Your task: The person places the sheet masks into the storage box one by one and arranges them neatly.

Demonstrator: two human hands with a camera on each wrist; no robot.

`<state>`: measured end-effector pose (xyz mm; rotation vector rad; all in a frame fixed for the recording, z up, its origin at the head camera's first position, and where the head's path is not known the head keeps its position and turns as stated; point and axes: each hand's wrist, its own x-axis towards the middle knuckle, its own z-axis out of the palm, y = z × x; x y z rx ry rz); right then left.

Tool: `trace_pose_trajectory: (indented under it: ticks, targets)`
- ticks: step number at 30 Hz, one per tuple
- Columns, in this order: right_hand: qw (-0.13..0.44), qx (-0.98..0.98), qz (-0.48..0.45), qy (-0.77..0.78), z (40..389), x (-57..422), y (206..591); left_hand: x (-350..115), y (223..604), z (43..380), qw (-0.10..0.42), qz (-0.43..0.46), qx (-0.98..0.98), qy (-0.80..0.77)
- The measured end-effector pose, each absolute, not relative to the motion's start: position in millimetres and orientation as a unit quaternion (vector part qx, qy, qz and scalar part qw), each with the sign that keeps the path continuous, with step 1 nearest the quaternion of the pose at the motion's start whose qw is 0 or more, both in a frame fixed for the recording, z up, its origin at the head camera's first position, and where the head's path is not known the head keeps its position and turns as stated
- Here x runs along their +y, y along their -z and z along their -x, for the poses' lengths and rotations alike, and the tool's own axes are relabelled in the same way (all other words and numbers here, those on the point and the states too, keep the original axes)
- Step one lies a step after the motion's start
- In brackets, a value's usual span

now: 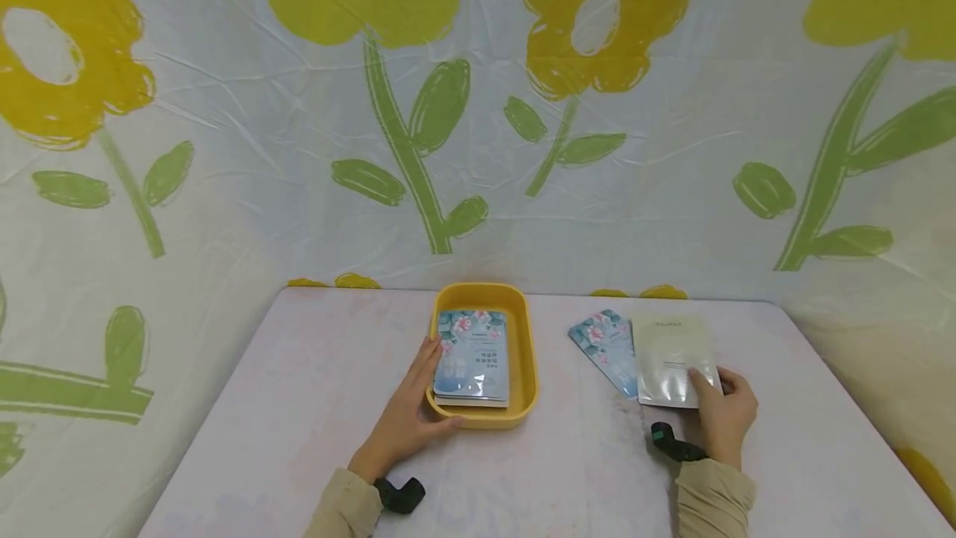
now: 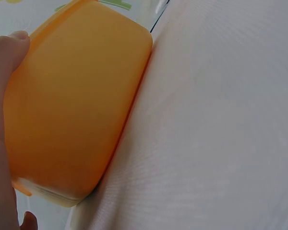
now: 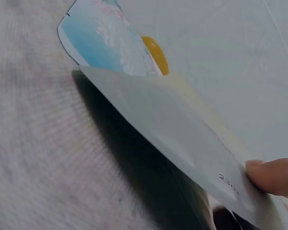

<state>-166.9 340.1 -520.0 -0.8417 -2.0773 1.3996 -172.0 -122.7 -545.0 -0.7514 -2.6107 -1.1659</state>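
My left hand [image 1: 407,418] grips the near-left corner of a yellow tray [image 1: 529,355], fingers on its left rim and thumb at the front. In the left wrist view, the tray's outer wall [image 2: 81,100] fills much of the picture. Inside the tray lie stacked blue floral sheet mask packets [image 1: 470,364]. My right hand [image 1: 728,409] pinches the right edge of a cream sheet mask packet [image 1: 672,355], thumb on top. The right wrist view shows that packet [image 3: 173,120] tilted, its held side raised off the table. It partly covers another blue floral packet [image 1: 607,351].
A pale table [image 1: 582,471] lies under everything. Behind it hangs a cloth [image 1: 672,214] printed with large yellow flowers. Black wrist straps [image 1: 399,495] sit on both wrists. Table surface stretches between the tray and the packets on the right.
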Motion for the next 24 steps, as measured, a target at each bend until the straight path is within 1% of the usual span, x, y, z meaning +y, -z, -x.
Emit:
trace_pose_trajectory:
  ticks: [3, 7, 9, 13, 16, 24]
  targets:
    - [0.264, -0.733, 0.294, -0.554, 167, 341, 518, -122, 545, 172, 0.092, 0.252, -0.88, 0.393]
    - [0.266, -0.72, 0.301, -0.565, 166, 340, 516, -122, 545, 172, 0.092, 0.253, -0.879, 0.393]
    - [0.259, -0.716, 0.312, -0.568, 165, 340, 514, -122, 545, 172, 0.093, 0.254, -0.878, 0.394]
    - [0.245, -0.655, 0.326, -0.636, 167, 344, 513, -122, 544, 171, 0.095, 0.257, -0.877, 0.395]
    - [0.234, -0.596, 0.329, -0.694, 169, 344, 512, -122, 544, 171, 0.097, 0.257, -0.876, 0.396]
    - [0.193, -0.527, 0.326, -0.761, 170, 337, 503, -122, 543, 171, 0.103, 0.255, -0.878, 0.391]
